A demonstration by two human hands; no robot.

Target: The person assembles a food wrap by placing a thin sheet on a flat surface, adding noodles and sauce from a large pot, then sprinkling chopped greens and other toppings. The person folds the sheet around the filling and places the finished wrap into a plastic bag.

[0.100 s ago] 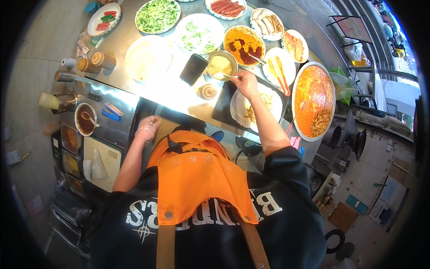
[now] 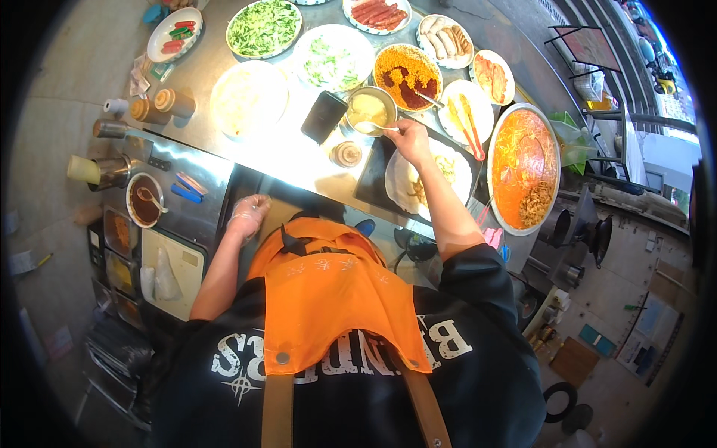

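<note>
My right hand (image 2: 409,140) is closed round the handle of a spoon (image 2: 387,128), which reaches into a metal bowl (image 2: 394,109) of pale yellow sauce. Below that hand, a thin round flatbread (image 2: 398,170) with shredded filling lies on a dark square plate (image 2: 372,173), partly covered by my right forearm. My left hand (image 2: 249,215), in a clear plastic glove, hangs in front of the counter edge with its fingers curled in. Whether anything sits inside those fingers is hidden. A squat lidded bottle (image 2: 346,154) and a black rectangular case (image 2: 323,117) stand beside the bowl.
Dishes of shredded greens (image 2: 263,28), sausages (image 2: 377,13) and crumbly orange topping (image 2: 407,63) line the far counter. Orange-handled tongs (image 2: 472,134) lie on a white plate. A large oval tray (image 2: 556,168) of red-orange food is at right, a brown sauce pot (image 2: 158,200) at left.
</note>
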